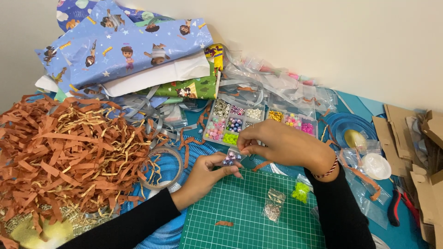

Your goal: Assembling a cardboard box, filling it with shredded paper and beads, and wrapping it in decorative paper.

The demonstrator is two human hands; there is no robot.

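My left hand (205,174) pinches a small clear bag of purple and silver beads (231,158) over the top edge of the green cutting mat (240,216). My right hand (272,143) meets it from the right, its fingertips closed on the bag's upper edge. Both hands hover just in front of a clear compartment box of coloured beads (240,121). On the mat lie a small bag of silver beads (273,206) and a small bag of neon green beads (301,191).
A heap of orange and tan paper shreds (64,152) fills the left. A roll of clear tape (162,168) sits beside it. Cartoon wrapping paper (124,46) is piled at the back. Red-handled pliers (398,203), cardboard pieces (415,147) and blue ribbon rolls (346,127) lie at right.
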